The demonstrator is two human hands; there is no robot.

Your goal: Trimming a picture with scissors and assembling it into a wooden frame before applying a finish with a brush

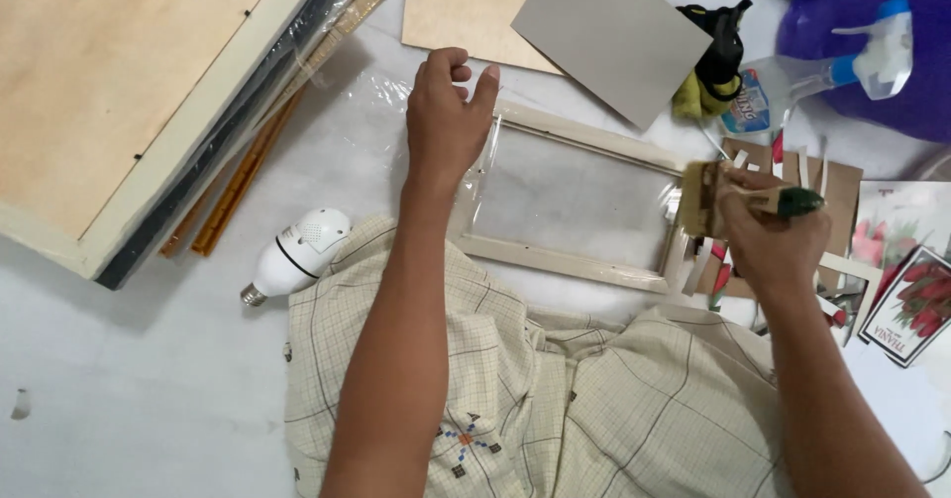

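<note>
Now left hand (448, 121) pressed flat, fingers curled, on corner of pale wooden picture frame (575, 260) on white bench (129, 379), steadying it; right hand (768, 235) clamped on green-handled flat brush (733, 199), bristles at frame's right rail.

Left arm: bare, extended forward from the lower centre of the view, forearm nearly straight, wrist in line with it. Left hand (448, 111): palm down and pressed flat, thumb spread to the right, fingers curled slightly at the far end.

Right arm: bare, entering from the lower right, angled up and inward, wrist bent slightly. Right hand (771, 235): closed in a fist-type grip, knuckles uppermost, fingers wrapped tight.

Hands well apart.
</note>
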